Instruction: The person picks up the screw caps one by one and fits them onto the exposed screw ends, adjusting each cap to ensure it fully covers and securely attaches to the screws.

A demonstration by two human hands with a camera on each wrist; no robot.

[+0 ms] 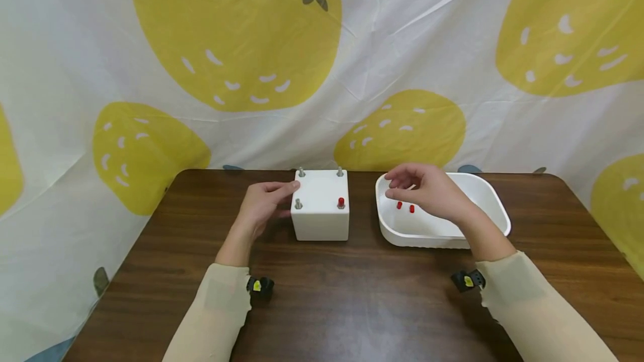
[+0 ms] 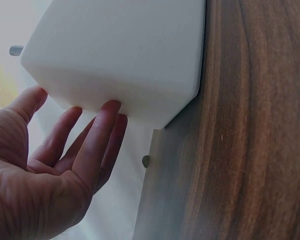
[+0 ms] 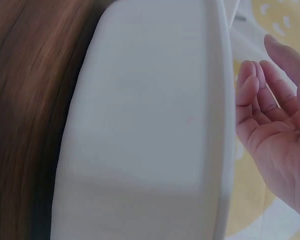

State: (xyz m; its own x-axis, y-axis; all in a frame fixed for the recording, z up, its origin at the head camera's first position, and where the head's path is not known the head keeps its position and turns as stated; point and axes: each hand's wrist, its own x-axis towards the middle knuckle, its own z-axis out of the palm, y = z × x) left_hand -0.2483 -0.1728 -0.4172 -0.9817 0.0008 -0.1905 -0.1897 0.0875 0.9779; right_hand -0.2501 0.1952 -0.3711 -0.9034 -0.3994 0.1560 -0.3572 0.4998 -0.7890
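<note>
The left hand (image 1: 264, 205) rests straight fingers on the left side of the white box (image 1: 320, 191), near the table (image 1: 347, 306)'s far edge. The right hand (image 1: 430, 190), thumb and fingers apart, seems to hold nothing over the white tray (image 1: 427, 241)'s left end, by two little red caps (image 1: 412, 209). One capped post (image 1: 341, 202) and three bare bolts (image 1: 298, 204) mark the box's corners. Fetching a cap seems underway; next needs a careful pinch.

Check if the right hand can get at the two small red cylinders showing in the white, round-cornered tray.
Probably yes: the right hand hovers over the white, round-cornered tray, appears empty, and nothing visible blocks its way down to the two small red cylinders.
</note>
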